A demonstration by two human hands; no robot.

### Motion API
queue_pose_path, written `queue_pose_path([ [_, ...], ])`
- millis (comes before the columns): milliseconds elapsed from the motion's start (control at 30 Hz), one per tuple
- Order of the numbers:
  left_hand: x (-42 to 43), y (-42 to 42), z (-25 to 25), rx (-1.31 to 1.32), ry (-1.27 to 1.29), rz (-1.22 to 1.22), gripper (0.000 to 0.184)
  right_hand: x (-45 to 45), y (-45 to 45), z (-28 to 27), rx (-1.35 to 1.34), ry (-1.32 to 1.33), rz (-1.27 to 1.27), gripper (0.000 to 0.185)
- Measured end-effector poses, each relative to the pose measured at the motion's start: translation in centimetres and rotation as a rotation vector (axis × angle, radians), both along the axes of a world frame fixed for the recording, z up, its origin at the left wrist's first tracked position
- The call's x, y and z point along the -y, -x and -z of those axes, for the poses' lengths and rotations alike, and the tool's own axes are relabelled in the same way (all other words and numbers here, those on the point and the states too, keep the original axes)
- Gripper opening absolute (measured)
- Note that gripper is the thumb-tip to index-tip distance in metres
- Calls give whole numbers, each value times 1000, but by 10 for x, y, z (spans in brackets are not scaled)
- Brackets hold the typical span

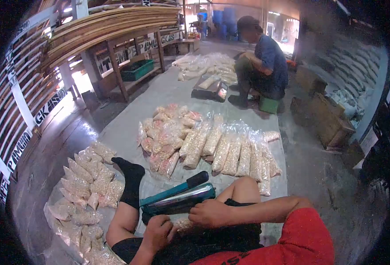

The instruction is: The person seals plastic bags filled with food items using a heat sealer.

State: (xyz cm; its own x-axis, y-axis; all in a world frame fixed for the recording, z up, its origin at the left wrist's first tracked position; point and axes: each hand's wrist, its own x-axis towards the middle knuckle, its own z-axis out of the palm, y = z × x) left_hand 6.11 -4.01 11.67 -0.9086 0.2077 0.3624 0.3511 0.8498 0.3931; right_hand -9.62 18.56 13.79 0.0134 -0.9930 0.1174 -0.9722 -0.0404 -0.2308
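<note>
My left hand [159, 232] has its fingers curled at the near end of a bag of pale beans [184, 225] in my lap. At the bag's other end my right hand [208, 213] is closed, its fingertips bent down on the plastic. The bag lies between the two hands, partly hidden by them. Just beyond them sits a teal sealer [177, 201] with a black-tipped upper arm, raised from its base. Long filled bags [230, 152] lie in a row past the sealer, beside a heap of shorter bags [164, 132].
More filled bags [93, 176] are piled at the left by my black-socked foot [131, 176]. Farther off, another person [265, 66] sits low beside a dark sealer [210, 87] and more bags [208, 64]. Wooden boxes [323, 119] stand at the right, a green crate [137, 70] on a shelf at the left.
</note>
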Motion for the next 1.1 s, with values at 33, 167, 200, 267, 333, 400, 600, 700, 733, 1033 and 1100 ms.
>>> queue_pose_path([
  [33,-6,-1,4,-35,-85,-26,18,2,0,5,5,36,0,21],
  [167,-15,-2,4,47,-80,-73,16,11,3,25,-4,-142,58,21],
  [200,-14,-4,7,11,-104,-59,16,11,9,25,-24,-145,38,21],
  [267,-12,-5,6,-47,-141,-71,16,7,12,2,-56,-216,52,19],
  [333,-9,-13,-2,-57,-140,-44,18,6,6,-7,-72,-143,26,18],
  [400,-7,-13,-2,-43,-139,-21,19,2,1,-8,-61,-86,18,17],
  [600,-5,-16,14,-4,-359,-263,15,7,10,17,197,-30,44,19],
  [700,-33,-13,42,-103,-1254,-501,14,3,-2,41,528,-16,89,24],
  [733,-36,-15,50,-91,-1257,-501,14,3,-9,47,566,61,204,27],
  [1033,-41,-13,39,28,-808,-628,9,9,-42,85,936,559,621,24],
  [1100,-41,-12,48,-37,-686,-547,10,11,-39,97,838,615,499,23],
])
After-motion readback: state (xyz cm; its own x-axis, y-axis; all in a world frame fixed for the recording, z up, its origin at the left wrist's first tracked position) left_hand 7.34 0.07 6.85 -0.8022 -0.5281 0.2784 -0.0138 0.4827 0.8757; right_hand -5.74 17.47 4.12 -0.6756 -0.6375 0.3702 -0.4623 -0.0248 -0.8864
